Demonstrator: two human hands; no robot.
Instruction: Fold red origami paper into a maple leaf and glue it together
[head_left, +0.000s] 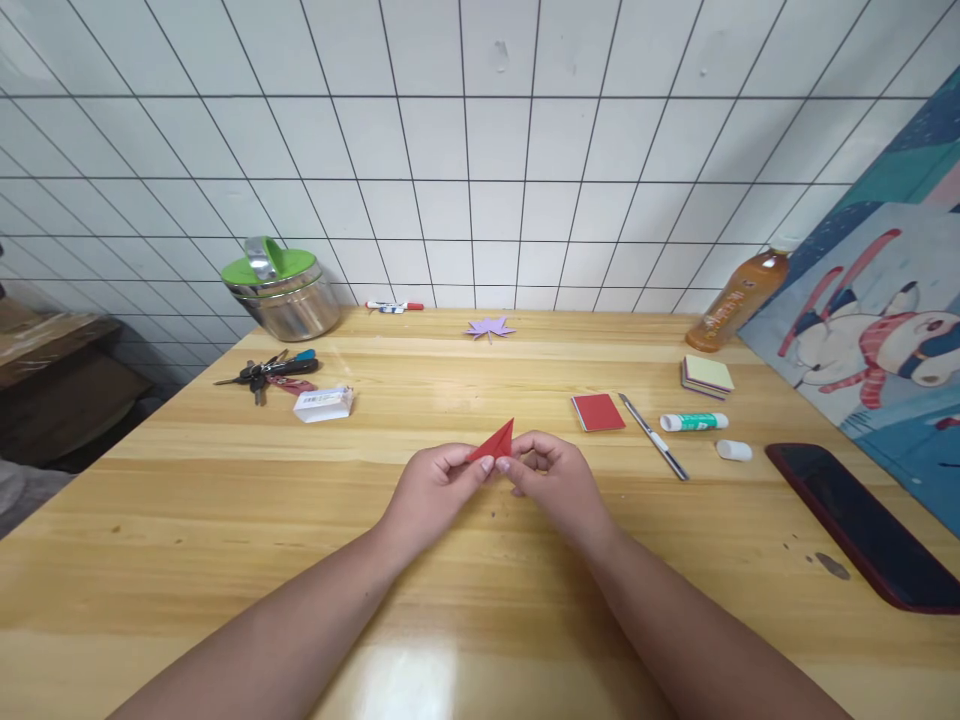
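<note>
A small piece of folded red paper is held up between my two hands, above the middle of the table. My left hand pinches its lower left part between thumb and fingers. From the other side my right hand grips the lower right edge, its thumb tip close to the left thumb. The paper has a triangular outline with a point at the upper right and a crease down its face. Just right of my right hand lies a stack of square paper with a red sheet on top.
Right of the stack are a pen-like craft knife, a glue stick, its cap, sticky notes, a bottle and a phone. A purple paper leaf, marker, steel pot, keys and small white box lie further back.
</note>
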